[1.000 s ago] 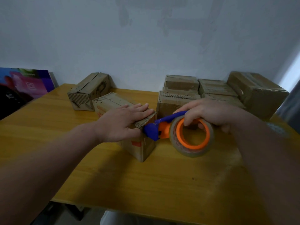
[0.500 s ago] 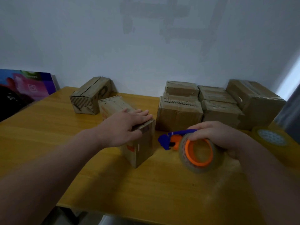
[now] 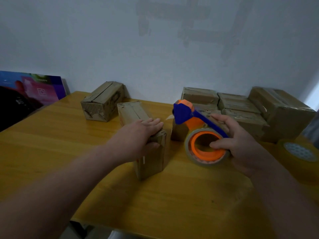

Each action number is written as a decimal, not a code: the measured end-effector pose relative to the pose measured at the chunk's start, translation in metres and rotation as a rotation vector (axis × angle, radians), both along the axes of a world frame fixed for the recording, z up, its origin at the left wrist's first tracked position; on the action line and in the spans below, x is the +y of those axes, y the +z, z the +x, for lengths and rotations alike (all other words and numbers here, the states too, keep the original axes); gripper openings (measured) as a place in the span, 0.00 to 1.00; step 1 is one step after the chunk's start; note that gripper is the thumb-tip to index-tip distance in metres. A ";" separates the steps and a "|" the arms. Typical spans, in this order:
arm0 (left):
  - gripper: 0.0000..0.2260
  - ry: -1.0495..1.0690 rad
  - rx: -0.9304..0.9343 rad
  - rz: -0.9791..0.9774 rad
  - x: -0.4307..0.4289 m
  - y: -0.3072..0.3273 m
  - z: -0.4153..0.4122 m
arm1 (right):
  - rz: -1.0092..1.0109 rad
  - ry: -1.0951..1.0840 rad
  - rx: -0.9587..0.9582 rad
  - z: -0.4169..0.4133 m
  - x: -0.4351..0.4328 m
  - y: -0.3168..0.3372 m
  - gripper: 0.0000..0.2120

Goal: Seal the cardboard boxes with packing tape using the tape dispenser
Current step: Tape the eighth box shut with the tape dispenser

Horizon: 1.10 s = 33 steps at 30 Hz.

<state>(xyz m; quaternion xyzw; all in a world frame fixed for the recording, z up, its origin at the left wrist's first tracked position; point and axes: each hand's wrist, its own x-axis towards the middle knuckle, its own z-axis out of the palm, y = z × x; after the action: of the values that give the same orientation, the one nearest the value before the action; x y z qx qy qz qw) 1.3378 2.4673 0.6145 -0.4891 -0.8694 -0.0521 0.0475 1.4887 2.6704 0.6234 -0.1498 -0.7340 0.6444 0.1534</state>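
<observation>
A long cardboard box [image 3: 150, 157] lies on the wooden table [image 3: 51, 152], its near end facing me. My left hand [image 3: 138, 135] rests flat on the box's near top, thumb down its side. To the right, my right hand [image 3: 241, 144] grips the blue and orange tape dispenser [image 3: 193, 121] by its tape roll [image 3: 205, 147], thumb inside the orange core. The dispenser is raised, its blue head pointing up and left, clear of the box. A short tab of tape sticks out at the head.
A second cardboard box [image 3: 101, 102] sits at the back left. Several stacked boxes [image 3: 241, 109] fill the back right against the wall. A spare tape roll [image 3: 298, 152] lies at the right edge. A colourful panel [image 3: 29, 94] leans at far left.
My right hand pulled the dispenser away from the box's near end, then lifted and tilted it so its head points up. My left hand stayed on the box.
</observation>
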 end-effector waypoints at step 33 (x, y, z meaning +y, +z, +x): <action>0.08 0.396 -1.130 0.904 -0.037 0.045 0.019 | 0.435 0.310 0.157 -0.010 -0.028 0.032 0.33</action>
<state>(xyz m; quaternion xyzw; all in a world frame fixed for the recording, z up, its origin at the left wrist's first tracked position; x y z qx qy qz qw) 1.3567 2.4299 0.6596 -0.1554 -0.7270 -0.6378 -0.2013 1.4783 2.6426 0.6556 0.0513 -0.8550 0.4974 0.1378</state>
